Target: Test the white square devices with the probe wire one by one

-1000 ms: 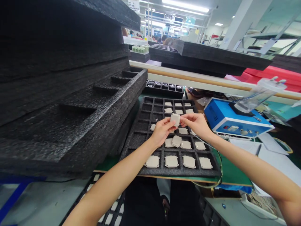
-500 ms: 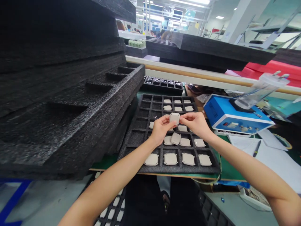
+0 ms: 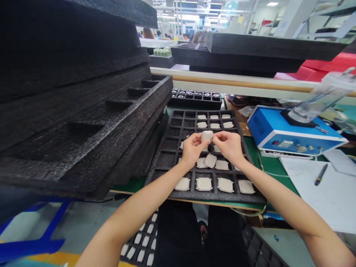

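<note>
A pale beige, square plastic watch-like case (image 3: 206,136) is held up over the foam tray, pinched from its left side by my left hand (image 3: 192,148). The fingers of my right hand (image 3: 228,145) are closed at its right edge; whether they hold a small part as well I cannot make out. Below, the black compartmented foam tray (image 3: 164,178) carries several similar cases in its pockets. One loose case (image 3: 210,161) lies tilted on top of another, just under my hands. The front row holds flat-lying cases (image 3: 204,184).
Tall stacked black foam trays (image 3: 83,148) crowd the left. On the right stand a blue control box (image 3: 294,129) with a clear cylinder (image 3: 317,100), paper (image 3: 300,181) and a pen (image 3: 321,174). A shelf rail (image 3: 236,83) crosses behind. Another tray of cases (image 3: 141,241) sits low, beneath the bench.
The camera view has shifted slightly, so the bench items appear moved. Both hands stay together at the same case, with little change in grip.
</note>
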Demonstrator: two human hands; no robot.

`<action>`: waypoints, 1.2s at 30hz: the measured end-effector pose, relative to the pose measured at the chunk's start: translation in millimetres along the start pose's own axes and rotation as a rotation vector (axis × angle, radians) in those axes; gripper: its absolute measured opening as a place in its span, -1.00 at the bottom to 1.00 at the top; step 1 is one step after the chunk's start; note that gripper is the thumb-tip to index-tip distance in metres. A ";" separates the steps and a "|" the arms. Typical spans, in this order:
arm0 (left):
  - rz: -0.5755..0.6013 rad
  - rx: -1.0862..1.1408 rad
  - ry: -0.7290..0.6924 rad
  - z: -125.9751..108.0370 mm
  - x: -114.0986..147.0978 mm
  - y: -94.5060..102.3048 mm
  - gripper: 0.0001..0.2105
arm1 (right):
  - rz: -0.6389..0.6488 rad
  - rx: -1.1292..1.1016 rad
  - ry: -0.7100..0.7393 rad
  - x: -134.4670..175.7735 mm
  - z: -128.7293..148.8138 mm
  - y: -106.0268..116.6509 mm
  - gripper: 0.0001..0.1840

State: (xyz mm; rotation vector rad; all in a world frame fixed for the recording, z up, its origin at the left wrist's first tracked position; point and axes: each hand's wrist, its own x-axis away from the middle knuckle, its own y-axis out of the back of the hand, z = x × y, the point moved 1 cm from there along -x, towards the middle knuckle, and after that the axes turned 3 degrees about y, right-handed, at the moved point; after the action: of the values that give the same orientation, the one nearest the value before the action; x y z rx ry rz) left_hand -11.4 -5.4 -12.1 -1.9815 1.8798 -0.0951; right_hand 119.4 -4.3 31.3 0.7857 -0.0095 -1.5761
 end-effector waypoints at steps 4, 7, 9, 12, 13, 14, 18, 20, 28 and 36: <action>-0.060 -0.035 0.018 1.3 -2.8 3.0 -0.75 | -0.010 -0.090 -0.068 -9.8 -20.0 2.1 -0.81; -0.110 -0.071 0.035 3.0 -4.5 7.8 -0.74 | -0.065 -0.206 -0.163 -19.6 -47.9 15.5 -0.81; -0.115 -0.125 0.043 4.1 -7.3 9.0 -0.74 | -0.125 -0.252 -0.215 -22.3 -66.9 26.7 -0.81; -0.057 -0.260 0.050 5.3 -20.2 3.9 -0.73 | -0.172 -0.244 -0.245 -19.1 -86.2 37.4 -0.80; -0.021 -0.316 0.054 5.7 -27.4 0.0 -0.73 | -0.173 -0.221 -0.233 -17.1 -89.4 38.7 -0.80; 0.020 -0.377 0.059 6.3 -36.1 -4.7 -0.73 | -0.171 -0.192 -0.211 -15.0 -91.0 39.1 -0.80; 0.185 -0.640 0.086 13.4 -75.3 -25.1 -0.83 | -0.176 -0.096 -0.126 -9.5 -89.9 37.8 -0.80; 0.243 -0.767 0.092 18.3 -90.1 -32.9 -0.92 | -0.176 -0.089 -0.121 -8.5 -88.6 37.7 -0.80; 0.307 -1.142 0.033 -5.5 -68.7 -43.8 -0.92 | -0.162 0.036 -0.045 -4.6 -77.7 40.7 -0.82; 0.470 -1.220 0.225 -46.1 -5.6 -31.0 -0.85 | -0.117 0.103 0.007 -1.7 -71.8 40.0 -0.83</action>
State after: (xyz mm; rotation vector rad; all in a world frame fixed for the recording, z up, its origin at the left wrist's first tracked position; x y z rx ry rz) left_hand 2.4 -10.9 41.8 -2.0698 2.8671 1.2824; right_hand 188.7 20.7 -4.9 0.8852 -0.0404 -1.6938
